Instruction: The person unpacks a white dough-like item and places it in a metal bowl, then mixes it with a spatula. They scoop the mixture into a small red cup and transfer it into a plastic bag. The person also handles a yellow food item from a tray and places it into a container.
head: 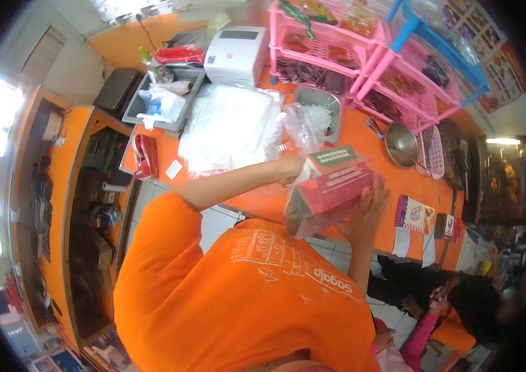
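A red and green printed cardboard box (pixel 339 183) in a clear plastic bag is held tilted in front of my chest, over the near edge of the orange table (pixel 263 197). My left hand (pixel 292 171) grips its upper left side at the plastic; its fingers are partly hidden. My right hand (pixel 366 207) presses on the box's right side with the fingers extended. Just beyond the box, a bunched clear plastic bag (pixel 304 128) lies beside a steel pan (pixel 337 132) of thin white items. A stack of clear plastic bags (pixel 233 128) lies further left.
Pink plastic racks (pixel 323 58), a white printer-like machine (pixel 236 55) and a grey bin (pixel 181 123) stand along the back. A metal bowl (pixel 401 144) and printed boxes (pixel 415 215) are at right. Other people, one with a pink sleeve (pixel 418 335), are at lower right.
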{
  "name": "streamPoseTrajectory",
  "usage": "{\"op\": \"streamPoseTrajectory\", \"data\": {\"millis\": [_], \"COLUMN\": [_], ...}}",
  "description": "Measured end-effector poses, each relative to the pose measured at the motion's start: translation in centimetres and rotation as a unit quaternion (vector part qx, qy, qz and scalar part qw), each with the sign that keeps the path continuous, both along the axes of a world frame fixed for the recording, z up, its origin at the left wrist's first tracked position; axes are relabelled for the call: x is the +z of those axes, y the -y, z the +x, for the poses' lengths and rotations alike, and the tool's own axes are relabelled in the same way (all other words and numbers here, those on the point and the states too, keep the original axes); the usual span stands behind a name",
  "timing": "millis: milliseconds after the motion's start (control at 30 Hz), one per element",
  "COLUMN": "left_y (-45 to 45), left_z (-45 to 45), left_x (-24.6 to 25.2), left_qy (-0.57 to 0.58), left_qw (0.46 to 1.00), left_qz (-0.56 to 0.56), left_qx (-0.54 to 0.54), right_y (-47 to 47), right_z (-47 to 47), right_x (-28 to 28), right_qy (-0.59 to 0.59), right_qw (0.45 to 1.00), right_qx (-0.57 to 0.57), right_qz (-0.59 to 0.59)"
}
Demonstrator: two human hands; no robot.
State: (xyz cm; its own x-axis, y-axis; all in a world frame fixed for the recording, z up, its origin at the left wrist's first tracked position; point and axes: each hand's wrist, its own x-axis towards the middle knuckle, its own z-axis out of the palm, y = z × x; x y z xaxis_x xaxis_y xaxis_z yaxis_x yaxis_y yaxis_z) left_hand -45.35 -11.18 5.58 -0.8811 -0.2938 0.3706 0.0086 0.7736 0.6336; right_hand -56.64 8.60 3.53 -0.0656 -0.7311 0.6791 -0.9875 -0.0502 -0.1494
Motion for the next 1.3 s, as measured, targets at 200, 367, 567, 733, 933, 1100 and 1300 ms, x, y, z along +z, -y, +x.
{"op": "streamPoseTrajectory", "data": {"millis": [200, 367, 567, 733, 933, 1100, 1300], "left_y": [3.8, 5.4, 7.8, 11.7, 18.2, 19.4, 20.9], "left_z": [12.2, 17.8, 21.9, 21.7, 17.4, 17.5, 18.5], "left_x": [-1.2, 2.0, 3.4, -1.1, -7.7, -9.3, -9.5], "left_qy": [0.028, -0.027, 0.004, -0.109, -0.053, 0.112, 0.168], "left_qw": [0.990, 0.963, 0.960, 0.876, 0.949, 0.915, 0.928], "left_qz": [-0.052, -0.146, -0.204, 0.270, -0.137, -0.250, -0.236], "left_qx": [0.129, 0.224, 0.194, 0.384, 0.280, 0.298, 0.235], "right_y": [7.2, 9.9, 13.9, 21.1, 32.9, 34.0, 33.1], "right_z": [6.1, 13.4, 10.3, 0.7, -4.6, -4.8, -4.7], "right_x": [-3.0, -4.8, -6.7, -7.3, -12.1, -15.3, -13.5], "right_qy": [0.591, 0.875, 0.890, 0.727, 0.187, 0.019, 0.022], "right_qw": [0.761, 0.341, 0.072, 0.655, 0.957, 0.938, 0.969], "right_qx": [0.266, 0.273, 0.290, 0.176, -0.124, -0.179, -0.163], "right_qz": [0.027, 0.208, 0.344, 0.107, 0.182, 0.296, 0.183]}}
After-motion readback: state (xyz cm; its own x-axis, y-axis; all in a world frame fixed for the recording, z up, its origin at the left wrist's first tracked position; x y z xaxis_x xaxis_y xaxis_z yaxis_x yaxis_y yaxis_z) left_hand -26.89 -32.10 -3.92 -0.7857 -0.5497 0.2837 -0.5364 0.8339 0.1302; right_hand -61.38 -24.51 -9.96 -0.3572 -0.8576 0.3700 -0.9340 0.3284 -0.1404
